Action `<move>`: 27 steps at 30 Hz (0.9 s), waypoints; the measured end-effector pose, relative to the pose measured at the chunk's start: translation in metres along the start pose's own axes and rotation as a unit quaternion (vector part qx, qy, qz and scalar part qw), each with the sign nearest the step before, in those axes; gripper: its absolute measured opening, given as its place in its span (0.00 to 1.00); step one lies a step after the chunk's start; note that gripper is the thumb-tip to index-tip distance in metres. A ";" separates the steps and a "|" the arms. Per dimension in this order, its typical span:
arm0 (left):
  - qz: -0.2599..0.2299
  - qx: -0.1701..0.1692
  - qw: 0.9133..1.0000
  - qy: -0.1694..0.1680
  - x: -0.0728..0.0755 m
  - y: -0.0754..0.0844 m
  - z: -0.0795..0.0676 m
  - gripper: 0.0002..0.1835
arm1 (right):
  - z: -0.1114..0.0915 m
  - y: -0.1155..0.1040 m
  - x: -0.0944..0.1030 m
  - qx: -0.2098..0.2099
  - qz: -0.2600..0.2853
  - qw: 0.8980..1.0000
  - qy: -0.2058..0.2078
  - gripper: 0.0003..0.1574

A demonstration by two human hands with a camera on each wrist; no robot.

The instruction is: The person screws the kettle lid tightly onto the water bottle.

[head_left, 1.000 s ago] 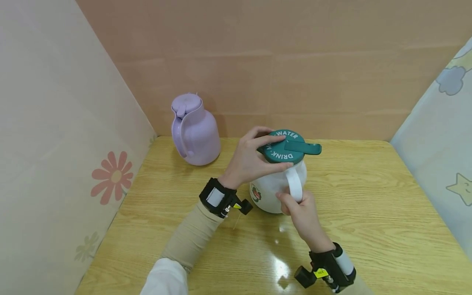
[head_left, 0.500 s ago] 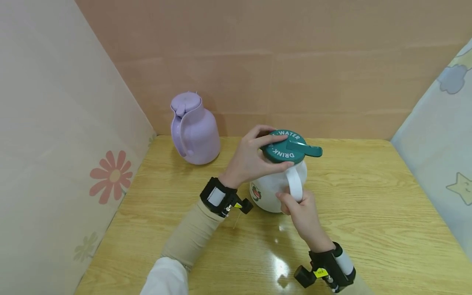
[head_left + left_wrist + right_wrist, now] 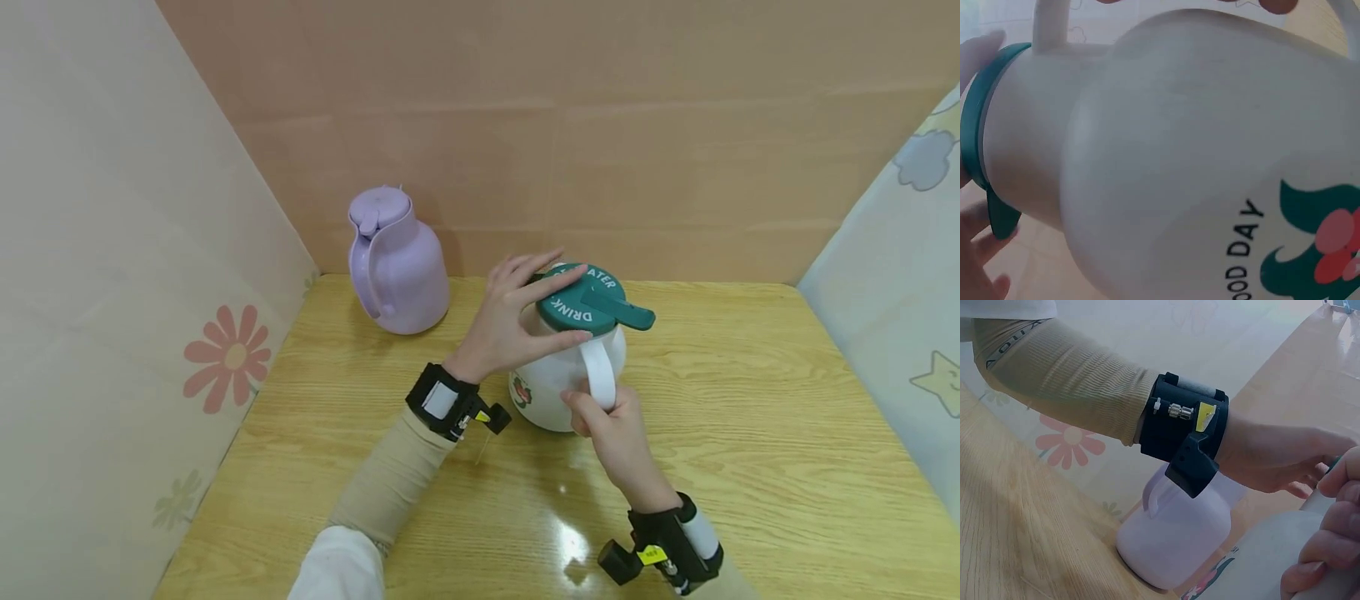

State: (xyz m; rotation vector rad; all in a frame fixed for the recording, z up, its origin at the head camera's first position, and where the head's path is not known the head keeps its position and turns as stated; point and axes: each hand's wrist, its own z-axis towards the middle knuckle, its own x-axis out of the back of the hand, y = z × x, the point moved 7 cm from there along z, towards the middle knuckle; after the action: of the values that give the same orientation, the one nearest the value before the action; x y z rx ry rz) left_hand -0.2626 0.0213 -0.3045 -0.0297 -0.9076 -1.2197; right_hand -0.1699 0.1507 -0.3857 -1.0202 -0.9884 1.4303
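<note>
A white jug with a round dark green lid stands upright on the wooden table. White letters reading DRINK and WATER run round the lid, whose flat lever points right. My left hand spans the lid, thumb on the near rim, index finger across the top, other fingers at the far side. With curled fingers my right hand grips the jug's white handle. In the left wrist view, the jug body fills the picture, and a green spout flap juts beside the left fingertips.
A lilac jug with its own lid stands at the back left of the table. A tan wall rises behind, with patterned side walls left and right. Each wrist wears a black camera band.
The green lid has turned clockwise as seen from above, its lever tip swinging nearer to me. Some left fingers have lifted slightly at the far side. The right hand stays on the handle.
</note>
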 end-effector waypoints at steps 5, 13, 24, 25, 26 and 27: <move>0.072 0.004 0.996 0.050 0.007 0.016 0.001 0.54 | -0.001 0.000 -0.001 0.000 0.002 1.000 -0.002 0.25; 0.166 -0.005 0.985 0.049 0.006 0.054 0.009 0.42 | 0.001 -0.001 0.000 0.003 0.014 1.000 0.003 0.22; 0.175 -0.010 0.984 -0.013 -0.002 0.047 0.007 0.28 | 0.002 -0.003 -0.003 0.023 0.025 0.999 -0.026 0.26; 0.158 -0.015 0.987 -0.020 -0.001 0.045 0.008 0.28 | 0.002 -0.003 -0.003 0.025 0.028 0.999 -0.027 0.26; 0.138 -0.020 0.990 -0.025 -0.001 0.044 0.008 0.28 | 0.002 -0.003 -0.003 0.024 0.028 0.999 -0.025 0.26; 0.119 -0.025 0.992 -0.030 -0.001 0.042 0.008 0.27 | 0.002 -0.003 -0.003 0.026 0.028 0.999 -0.026 0.27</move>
State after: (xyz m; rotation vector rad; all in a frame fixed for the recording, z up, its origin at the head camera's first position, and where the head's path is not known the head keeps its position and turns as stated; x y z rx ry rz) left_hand -0.2330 0.0417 -0.2815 -0.2099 -0.8987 -1.0230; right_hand -0.1705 0.1484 -0.3818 -0.9847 -0.9617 1.5274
